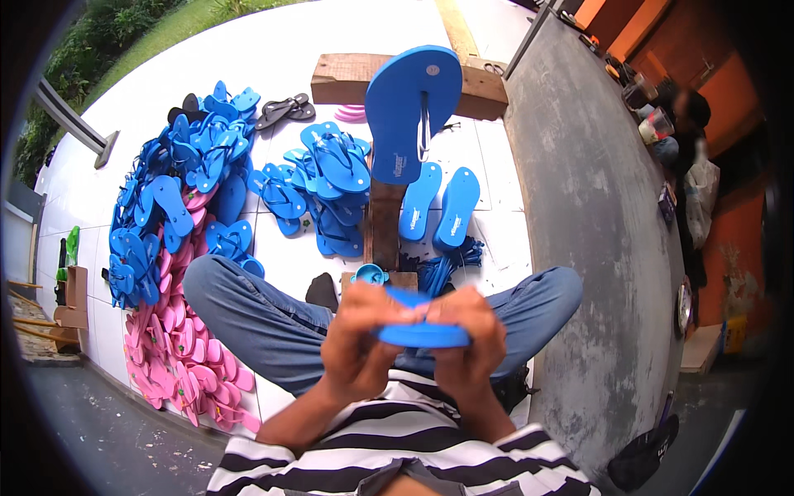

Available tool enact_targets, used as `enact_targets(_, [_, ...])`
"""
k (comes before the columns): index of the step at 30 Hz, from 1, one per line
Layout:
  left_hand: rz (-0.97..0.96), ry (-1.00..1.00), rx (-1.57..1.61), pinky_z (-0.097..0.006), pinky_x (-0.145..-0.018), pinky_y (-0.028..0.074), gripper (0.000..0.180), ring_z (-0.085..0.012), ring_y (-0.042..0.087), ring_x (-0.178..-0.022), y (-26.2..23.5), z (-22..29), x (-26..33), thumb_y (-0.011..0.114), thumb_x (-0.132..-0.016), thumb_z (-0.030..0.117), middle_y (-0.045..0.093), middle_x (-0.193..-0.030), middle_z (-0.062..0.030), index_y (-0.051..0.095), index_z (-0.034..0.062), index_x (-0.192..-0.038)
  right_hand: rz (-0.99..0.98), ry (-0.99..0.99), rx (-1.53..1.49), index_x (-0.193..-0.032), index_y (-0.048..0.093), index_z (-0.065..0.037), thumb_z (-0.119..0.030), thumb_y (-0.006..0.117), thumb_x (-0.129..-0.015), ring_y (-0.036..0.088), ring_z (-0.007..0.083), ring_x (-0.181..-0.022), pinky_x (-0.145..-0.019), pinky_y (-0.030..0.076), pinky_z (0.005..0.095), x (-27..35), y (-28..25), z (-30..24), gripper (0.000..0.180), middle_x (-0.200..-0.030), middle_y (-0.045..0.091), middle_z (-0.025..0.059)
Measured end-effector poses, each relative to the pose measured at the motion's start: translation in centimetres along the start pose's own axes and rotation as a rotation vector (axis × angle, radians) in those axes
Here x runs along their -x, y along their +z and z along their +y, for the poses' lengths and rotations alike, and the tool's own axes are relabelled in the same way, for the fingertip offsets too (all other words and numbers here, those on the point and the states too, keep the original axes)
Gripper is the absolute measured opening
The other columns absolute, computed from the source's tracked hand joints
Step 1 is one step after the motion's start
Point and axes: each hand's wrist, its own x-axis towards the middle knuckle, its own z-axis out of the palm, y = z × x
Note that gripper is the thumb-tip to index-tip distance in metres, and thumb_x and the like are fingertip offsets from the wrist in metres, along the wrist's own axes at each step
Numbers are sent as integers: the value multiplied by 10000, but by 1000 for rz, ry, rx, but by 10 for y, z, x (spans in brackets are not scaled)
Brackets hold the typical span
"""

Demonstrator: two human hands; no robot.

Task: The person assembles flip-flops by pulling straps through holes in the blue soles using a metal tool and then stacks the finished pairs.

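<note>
Close to my body, both hands grip a blue flip-flop [423,335], seen nearly edge-on. My left hand [354,337] is closed around one end and my right hand [473,332] around the other, thumbs meeting over the top. Motion blurs it, and whether it has a strap cannot be made out. Beyond it, a blue sole [401,99] rests on top of a wooden stand [385,219], with a thin metal loop at its middle. Two more blue soles [420,202] lie right of the stand, near a bundle of dark blue straps [445,266].
A teal cup [370,274] sits at the stand's near end. Blue flip-flops [335,165] are heaped to the left, with a larger blue pile [169,207] and pink flip-flops [186,351] farther left. Black flip-flops [285,110] lie behind. Another person [691,116] is at far right.
</note>
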Motion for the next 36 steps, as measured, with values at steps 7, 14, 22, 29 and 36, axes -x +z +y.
enact_targets(7, [-4,-464,-63,-287,-869,554,309,-138,615,-1022,-16,-16,-9,677,-892,-35,608,-1100,-96,583,-49,-1185,-65,347,480,-1107,545,-11,-301,682,-924,569,297,-893,-814,462,411,20,4,29,369,-1029,570,128])
enact_targets(14, [-30,-314,41,-333,-891,595,314,-159,644,-1010,-15,-17,-34,689,-869,-48,637,-1113,-123,598,-33,-1169,-143,839,-211,-1106,568,-4,-223,493,-1044,573,134,-617,-550,451,268,21,21,35,240,-747,552,47])
enact_targets(22, [24,-114,-301,-327,-806,578,327,-251,667,-1072,-21,-31,-55,753,-781,-50,701,-1094,-105,676,13,-1092,-35,973,-417,-1071,577,-14,-277,458,-1058,488,92,-488,-454,392,228,11,38,28,289,-698,503,27])
enact_targets(29, [-1,-252,-47,-278,-843,541,386,-213,678,-1016,-28,-41,-49,657,-875,-86,673,-1105,-243,399,7,-1146,-20,1145,-971,-1220,562,-33,-495,396,-1034,644,208,-798,-694,537,348,22,34,54,525,-963,634,110])
enact_targets(36, [51,-279,206,-322,-934,457,479,-182,612,-1017,-35,-52,-40,624,-803,-120,636,-1095,-186,402,42,-1195,471,925,-1209,-1381,456,-97,-474,486,-998,514,308,-1264,-1108,345,474,23,27,96,538,-1251,609,105])
